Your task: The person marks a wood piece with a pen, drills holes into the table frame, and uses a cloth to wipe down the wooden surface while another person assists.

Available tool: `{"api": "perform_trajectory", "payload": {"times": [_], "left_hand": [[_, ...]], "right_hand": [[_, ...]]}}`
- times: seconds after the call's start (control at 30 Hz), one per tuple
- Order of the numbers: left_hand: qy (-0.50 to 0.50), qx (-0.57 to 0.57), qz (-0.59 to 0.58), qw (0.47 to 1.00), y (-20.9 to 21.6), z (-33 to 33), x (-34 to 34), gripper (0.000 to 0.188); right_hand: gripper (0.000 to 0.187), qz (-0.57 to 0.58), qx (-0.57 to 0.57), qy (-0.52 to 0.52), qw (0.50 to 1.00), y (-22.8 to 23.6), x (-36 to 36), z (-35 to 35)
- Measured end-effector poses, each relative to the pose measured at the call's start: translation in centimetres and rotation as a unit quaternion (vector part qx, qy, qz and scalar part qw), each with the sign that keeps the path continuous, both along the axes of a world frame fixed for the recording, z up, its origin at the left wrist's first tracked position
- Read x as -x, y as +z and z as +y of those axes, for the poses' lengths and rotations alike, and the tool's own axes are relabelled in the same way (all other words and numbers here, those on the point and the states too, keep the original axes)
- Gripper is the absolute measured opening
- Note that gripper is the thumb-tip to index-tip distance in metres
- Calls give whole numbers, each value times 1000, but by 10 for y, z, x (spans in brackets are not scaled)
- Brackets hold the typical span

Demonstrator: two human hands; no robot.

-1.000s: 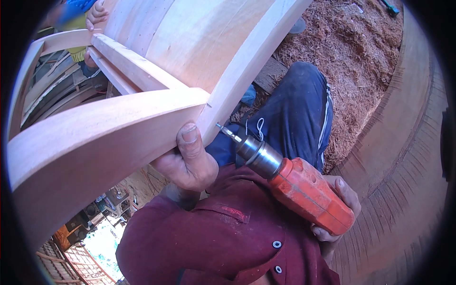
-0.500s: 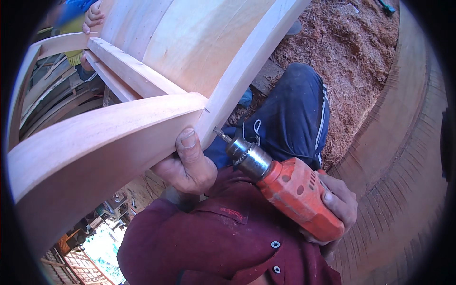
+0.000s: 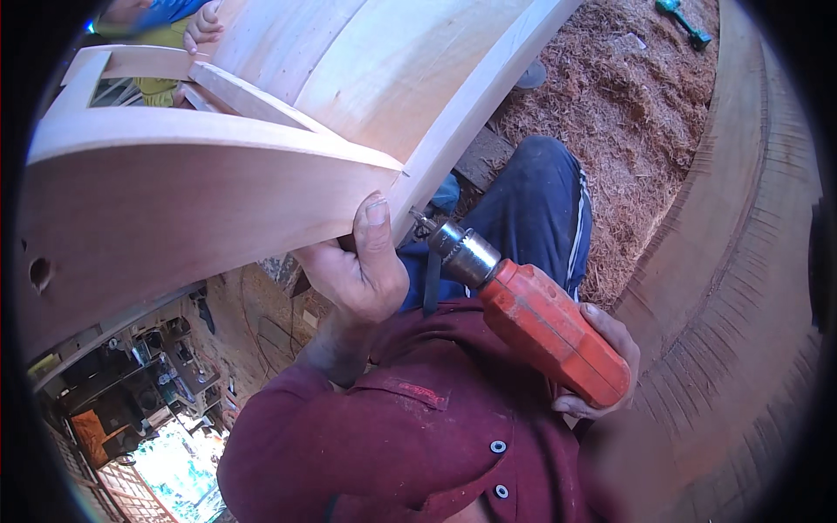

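Note:
My right hand [image 3: 613, 349] is wrapped round the back of a red power drill [image 3: 547, 327]; most of its fingers are hidden behind the body. The silver chuck [image 3: 468, 257] points up and left, and the tip of its drill bit [image 3: 420, 218] meets the long wooden rail [image 3: 475, 91] near its lower end. My left hand [image 3: 362, 275] grips the corner of the wooden frame. Its thumb presses the face of a curved board [image 3: 200, 200], while the other fingers are out of sight underneath. That board butts against the rail just above my thumb.
Another person's hand [image 3: 203, 26] holds the frame's far end. Wide panels [image 3: 366, 70] fill the frame. Wood shavings [image 3: 628, 131] cover the ground beside my knee, with a green tool [image 3: 684, 22] on them. A large curved slab [image 3: 724, 288] with notched edges lies to the right.
The frame has tilted in view, so more of the curved board's face and a hole in it show. The drill is turned slightly, its bit still at the rail.

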State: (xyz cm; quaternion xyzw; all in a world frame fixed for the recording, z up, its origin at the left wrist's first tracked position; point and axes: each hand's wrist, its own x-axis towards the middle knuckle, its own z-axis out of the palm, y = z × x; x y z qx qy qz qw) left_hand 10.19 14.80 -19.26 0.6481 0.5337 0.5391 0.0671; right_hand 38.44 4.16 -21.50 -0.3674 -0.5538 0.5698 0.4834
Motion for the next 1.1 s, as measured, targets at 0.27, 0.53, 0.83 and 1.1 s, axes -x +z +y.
{"api": "perform_trajectory", "payload": {"times": [0.27, 0.53, 0.83, 1.1], "left_hand": [[-8, -22, -36, 999, -1, 0, 0, 40], [22, 36, 1, 999, 4, -6, -3, 62], [7, -1, -1, 1000, 5, 0, -5, 51], [2, 1, -19, 1000, 3, 0, -3, 52]], "right_hand": [[102, 5, 37, -63, 997, -6, 1, -7], [103, -7, -32, -45, 998, -9, -2, 3], [107, 44, 3, -29, 999, -8, -1, -6], [117, 44, 2, 64, 997, -12, -17, -6]]}}
